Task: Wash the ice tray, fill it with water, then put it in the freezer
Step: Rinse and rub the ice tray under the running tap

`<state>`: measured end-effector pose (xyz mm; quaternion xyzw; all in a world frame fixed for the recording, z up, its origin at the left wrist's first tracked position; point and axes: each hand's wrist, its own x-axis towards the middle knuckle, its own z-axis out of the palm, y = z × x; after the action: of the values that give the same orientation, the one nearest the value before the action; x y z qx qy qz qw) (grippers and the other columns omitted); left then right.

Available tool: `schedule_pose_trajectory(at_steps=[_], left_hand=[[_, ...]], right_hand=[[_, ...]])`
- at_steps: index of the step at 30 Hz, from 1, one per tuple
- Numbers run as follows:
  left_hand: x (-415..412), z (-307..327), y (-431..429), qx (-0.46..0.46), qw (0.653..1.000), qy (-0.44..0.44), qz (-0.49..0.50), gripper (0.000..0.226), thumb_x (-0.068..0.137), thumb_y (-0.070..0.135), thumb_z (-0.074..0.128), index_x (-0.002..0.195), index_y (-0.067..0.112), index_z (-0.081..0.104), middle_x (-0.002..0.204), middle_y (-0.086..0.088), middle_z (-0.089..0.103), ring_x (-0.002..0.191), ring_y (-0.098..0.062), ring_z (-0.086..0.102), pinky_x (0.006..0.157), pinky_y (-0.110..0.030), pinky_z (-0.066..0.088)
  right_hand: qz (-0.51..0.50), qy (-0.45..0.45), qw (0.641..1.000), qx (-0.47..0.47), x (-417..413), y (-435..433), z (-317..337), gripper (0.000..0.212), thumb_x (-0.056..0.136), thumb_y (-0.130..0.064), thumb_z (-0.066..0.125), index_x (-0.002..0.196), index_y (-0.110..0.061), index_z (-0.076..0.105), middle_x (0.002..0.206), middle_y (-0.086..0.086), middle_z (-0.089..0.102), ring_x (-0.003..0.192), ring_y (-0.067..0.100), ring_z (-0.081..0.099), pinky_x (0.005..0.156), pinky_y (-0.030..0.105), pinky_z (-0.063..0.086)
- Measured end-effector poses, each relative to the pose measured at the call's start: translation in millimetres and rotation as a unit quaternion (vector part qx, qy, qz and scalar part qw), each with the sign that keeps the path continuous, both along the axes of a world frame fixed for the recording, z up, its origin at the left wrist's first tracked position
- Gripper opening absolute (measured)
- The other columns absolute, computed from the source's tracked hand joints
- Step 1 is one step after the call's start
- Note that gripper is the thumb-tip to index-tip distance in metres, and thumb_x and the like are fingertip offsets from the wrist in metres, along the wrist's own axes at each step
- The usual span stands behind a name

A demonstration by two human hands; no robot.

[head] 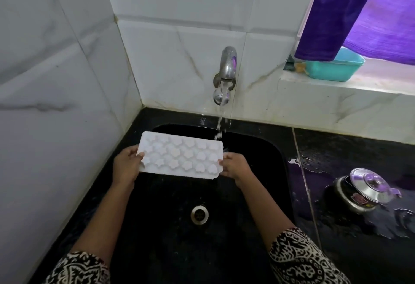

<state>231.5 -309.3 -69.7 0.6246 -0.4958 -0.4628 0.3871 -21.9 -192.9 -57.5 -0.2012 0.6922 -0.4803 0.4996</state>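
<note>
Holds a white ice tray [180, 155] above the black sink [258, 193], shaped cavities facing up. Grips its short ends with left hand [126, 166] and right hand [234, 166], fingers [226, 156] clamped on the edges. Runs water [221, 124] from the tap [228, 65] behind the sink, falling beside the tray's far right corner. Right of the sink, lidded pot [363, 190] on wet surface [336, 149].

Home kitchen, black sink [278, 166] set in a dark wet counter [350, 149], wall tap [228, 65] running, marbled white tiles [67, 81], lidded cooking pot [359, 190], teal tub [334, 69] on the sill
</note>
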Motion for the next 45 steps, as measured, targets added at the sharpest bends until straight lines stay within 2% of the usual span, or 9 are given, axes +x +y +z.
schedule_pose_trajectory(at_steps=[8,12,15,17,20,26,35,39,45], left_hand=[[-70,-26,44,0.209,0.964,0.123,-0.106,0.035,0.096,-0.01,0.04,0.126,0.0,0.056,0.094,-0.014,0.066,0.075,-0.024,0.062,0.049,-0.028,0.055],[-118,-23,59,0.282,0.918,0.24,-0.142,0.031,0.101,0.017,0.042,0.129,0.012,0.055,0.11,-0.01,0.068,0.089,-0.025,0.063,0.077,-0.036,0.05],[-134,-26,57,0.337,0.85,0.385,-0.125,0.06,0.1,0.052,0.03,0.138,0.008,0.046,0.138,-0.018,0.051,0.126,-0.04,0.048,0.106,-0.053,0.034],[-139,-25,54,0.334,0.835,0.422,-0.116,0.074,0.096,0.064,0.033,0.126,-0.001,0.053,0.122,-0.023,0.06,0.112,-0.039,0.058,0.094,-0.052,0.048],[-143,-20,56,0.304,0.861,0.394,-0.1,0.033,0.097,0.029,0.055,0.106,-0.002,0.06,0.106,-0.02,0.065,0.085,-0.028,0.066,0.058,-0.035,0.06],[-114,-13,54,0.185,0.875,0.427,-0.135,0.047,0.095,-0.007,0.045,0.137,0.013,0.048,0.12,-0.014,0.065,0.099,-0.026,0.068,0.07,-0.033,0.061],[-19,26,26,0.016,0.927,0.37,-0.062,0.048,0.096,-0.007,0.044,0.137,0.016,0.049,0.115,-0.002,0.067,0.095,-0.014,0.07,0.076,-0.027,0.06],[9,36,24,-0.017,0.932,0.358,-0.053,0.047,0.096,-0.004,0.046,0.14,0.012,0.049,0.119,-0.003,0.067,0.097,-0.014,0.07,0.08,-0.029,0.059],[21,40,41,-0.02,0.928,0.369,-0.049,0.046,0.096,-0.004,0.046,0.138,0.015,0.051,0.121,-0.005,0.067,0.098,-0.016,0.07,0.08,-0.03,0.06]], right_hand=[[-0.012,0.313,0.95,-0.002,-56,50,48,0.017,0.084,-0.009,0.065,0.098,-0.015,0.072,0.092,0.002,0.072,0.085,0.014,0.066,0.083,0.035,0.054],[-0.055,0.378,0.923,-0.051,-86,83,58,0.023,0.084,-0.007,0.066,0.103,-0.019,0.07,0.09,-0.009,0.068,0.076,-0.008,0.058,0.064,0.008,0.042],[-0.094,0.325,0.928,-0.158,-92,98,51,0.027,0.085,0.003,0.062,0.089,-0.024,0.068,0.094,-0.003,0.071,0.08,-0.009,0.062,0.07,0.008,0.045],[-0.121,0.239,0.937,-0.226,-93,105,42,0.032,0.085,0.009,0.058,0.084,-0.021,0.07,0.107,-0.005,0.069,0.1,-0.004,0.062,0.087,0.015,0.045],[-0.167,0.13,0.94,-0.267,-95,107,22,0.037,0.084,0.014,0.055,0.077,-0.016,0.075,0.126,-0.008,0.059,0.115,0.002,0.056,0.096,0.021,0.045],[-0.184,-0.081,0.943,-0.266,-82,89,-10,0.032,0.086,0.012,0.051,0.077,-0.007,0.076,0.124,-0.002,0.062,0.102,0.007,0.065,0.078,0.027,0.057],[-0.014,0.091,0.992,-0.084,-38,13,39,0.019,0.095,-0.005,0.048,0.102,-0.014,0.064,0.112,0.006,0.066,0.109,0.021,0.061,0.09,0.033,0.047],[0.019,0.028,0.995,-0.099,-40,-50,101,0.037,0.098,-0.037,0.045,0.126,-0.013,0.05,0.119,0.006,0.057,0.11,0.023,0.056,0.095,0.041,0.045],[0.013,-0.023,0.999,-0.029,-41,-91,129,0.028,0.096,-0.034,0.052,0.108,-0.009,0.055,0.087,0.005,0.061,0.073,0.018,0.063,0.066,0.033,0.048]])
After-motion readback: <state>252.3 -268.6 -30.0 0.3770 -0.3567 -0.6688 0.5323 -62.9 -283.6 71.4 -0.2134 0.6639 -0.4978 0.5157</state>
